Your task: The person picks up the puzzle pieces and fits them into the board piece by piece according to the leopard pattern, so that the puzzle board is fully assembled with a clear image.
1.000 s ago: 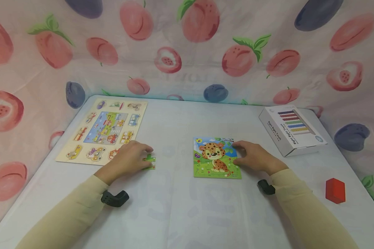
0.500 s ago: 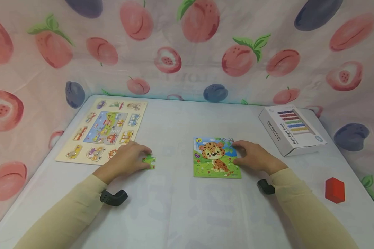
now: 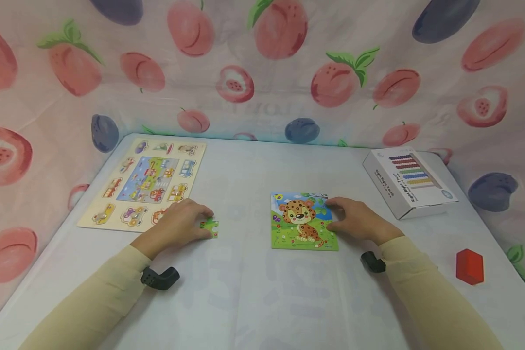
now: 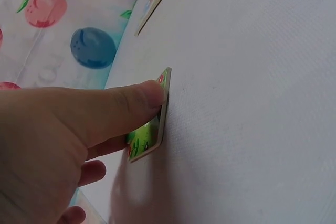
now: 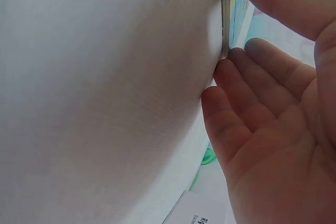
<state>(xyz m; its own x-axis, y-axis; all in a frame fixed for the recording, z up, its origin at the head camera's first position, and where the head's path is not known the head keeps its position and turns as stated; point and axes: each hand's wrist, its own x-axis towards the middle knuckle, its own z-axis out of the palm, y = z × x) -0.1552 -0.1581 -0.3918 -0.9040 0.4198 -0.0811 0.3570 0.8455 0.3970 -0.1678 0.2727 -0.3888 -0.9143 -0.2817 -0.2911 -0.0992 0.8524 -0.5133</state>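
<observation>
My left hand (image 3: 181, 221) pinches a green jigsaw piece (image 3: 210, 225) between thumb and fingers, low over the white table. In the left wrist view the thumb lies on the printed face of this piece (image 4: 146, 137). A square leopard puzzle (image 3: 299, 233) lies flat, right of centre. At its upper right corner, my right hand (image 3: 354, 218) holds it with fingertips and thumb at the edge. The right wrist view shows the thumb over the puzzle's edge (image 5: 227, 19) and gently bent fingers (image 5: 231, 85) by its corner. The right fingertips' exact contact is partly hidden.
Behind the left hand lies a wooden vehicle puzzle board (image 3: 148, 180), partly covered by that hand. A white box (image 3: 409, 182) with coloured bead rows stands at the back right. Near the right arm is a red block (image 3: 470, 267). A fruit-print cloth (image 3: 262, 107) hangs behind the table.
Within the first half second my left hand shifted very slightly left, and a little more of the green jigsaw piece shows. My right hand and the leopard puzzle have stayed in place.
</observation>
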